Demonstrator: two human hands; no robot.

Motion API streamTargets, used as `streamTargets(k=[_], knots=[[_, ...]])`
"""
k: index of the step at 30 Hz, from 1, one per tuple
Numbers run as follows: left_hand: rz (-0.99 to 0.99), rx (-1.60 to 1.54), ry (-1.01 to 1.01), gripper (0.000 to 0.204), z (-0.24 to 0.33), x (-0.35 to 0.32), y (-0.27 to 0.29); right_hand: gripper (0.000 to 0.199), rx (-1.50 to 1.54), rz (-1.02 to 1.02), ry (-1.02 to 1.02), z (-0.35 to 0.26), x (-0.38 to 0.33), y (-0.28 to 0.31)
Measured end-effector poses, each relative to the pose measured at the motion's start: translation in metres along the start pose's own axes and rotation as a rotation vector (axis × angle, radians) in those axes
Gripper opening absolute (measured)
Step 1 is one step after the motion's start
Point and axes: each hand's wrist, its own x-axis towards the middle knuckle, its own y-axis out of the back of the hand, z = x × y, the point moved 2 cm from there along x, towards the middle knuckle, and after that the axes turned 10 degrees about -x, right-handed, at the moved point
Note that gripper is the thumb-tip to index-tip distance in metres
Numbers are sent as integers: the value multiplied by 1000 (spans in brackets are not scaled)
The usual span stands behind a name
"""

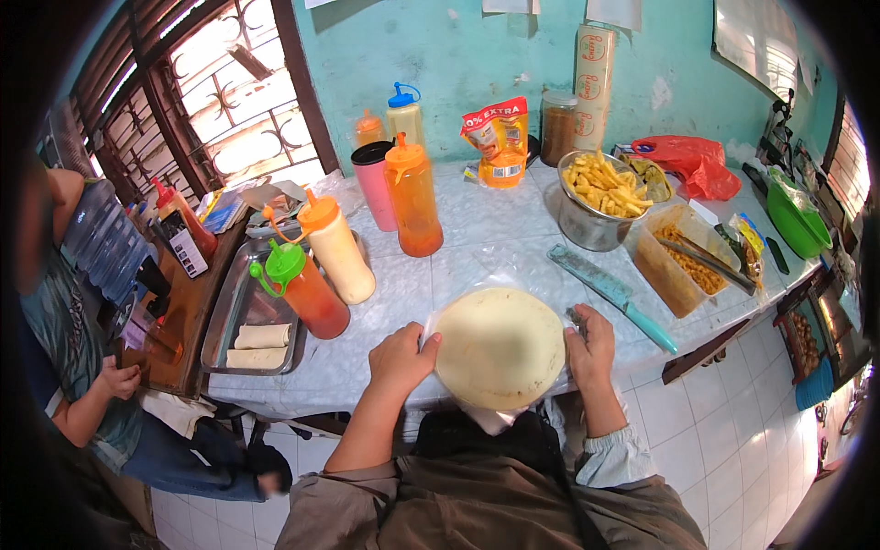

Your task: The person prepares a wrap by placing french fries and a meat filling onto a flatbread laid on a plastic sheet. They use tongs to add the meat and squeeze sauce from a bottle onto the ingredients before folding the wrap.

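A round, pale stack of tortilla wraps [500, 349] in clear plastic is at the front edge of the table, close to my body. My left hand [401, 359] grips its left side, thumb along the rim. On the opposite side my right hand [590, 346] is closed at the edge, with a small dark bit showing by its fingertips. Beyond the right hand lies a cleaver [591, 282] with a teal handle. Two rolled wraps [259, 346] rest in a metal tray [275, 369] at the left.
Sauce bottles [318, 298] with green and orange caps stand left of centre, near a pink tumbler [374, 188]. Toward the back right are a metal bowl [591, 226] of fries and a plastic tub [680, 298] of shredded filling with tongs. Another person [101, 385] is at far left.
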Motion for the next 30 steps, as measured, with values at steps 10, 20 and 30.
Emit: streamTargets(k=[10, 20, 30], knots=[[27, -247, 14, 23, -28, 27, -15, 26, 289, -299, -344, 7, -3, -6], [376, -285, -200, 13, -47, 45, 7, 30, 520, -357, -244, -14, -6, -8], [302, -1239, -277, 24, -83, -4, 12, 19, -284, -13, 79, 62, 156, 67]])
